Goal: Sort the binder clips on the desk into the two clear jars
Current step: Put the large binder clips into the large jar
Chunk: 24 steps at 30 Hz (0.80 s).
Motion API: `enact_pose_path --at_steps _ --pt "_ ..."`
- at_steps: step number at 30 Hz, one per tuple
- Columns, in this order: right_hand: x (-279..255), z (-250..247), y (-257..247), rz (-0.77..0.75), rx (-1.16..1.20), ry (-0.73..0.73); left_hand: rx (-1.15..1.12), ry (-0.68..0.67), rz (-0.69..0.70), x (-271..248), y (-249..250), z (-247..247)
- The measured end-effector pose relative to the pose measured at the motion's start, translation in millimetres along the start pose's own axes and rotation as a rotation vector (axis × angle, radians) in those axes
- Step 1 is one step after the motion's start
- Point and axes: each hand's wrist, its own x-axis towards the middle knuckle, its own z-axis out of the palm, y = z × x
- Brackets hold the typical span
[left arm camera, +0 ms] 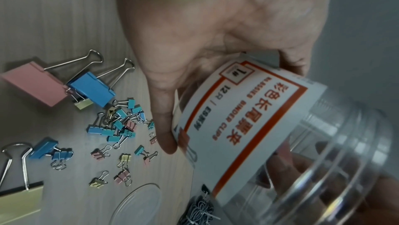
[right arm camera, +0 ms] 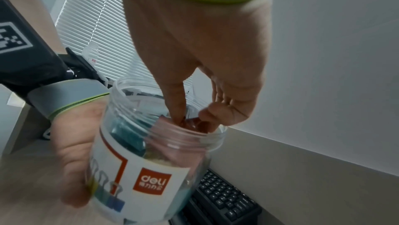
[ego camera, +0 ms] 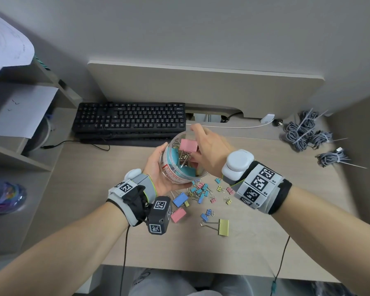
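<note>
Clear jar tilted above the desk, cupped in the left hand, fingers curled round its labelled wall; large pink, teal and yellow clips inside. Right hand at the open mouth, fingertips pinching a pink clip at the rim. Loose clips scattered on the desk just near of the jar. Keyboard beyond; cable bundles far right.
</note>
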Motion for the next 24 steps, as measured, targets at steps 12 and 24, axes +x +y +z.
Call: enact_pose_path --at_steps 12,24 --pt "-2.6 -1.3 5.6 -0.044 0.285 -0.017 -0.006 0.049 0.013 0.4 2.7 -11.1" --pt "1.9 112.0 32.9 0.172 0.152 -0.317 -0.161 0.236 -0.001 -4.5 -0.8 -84.7"
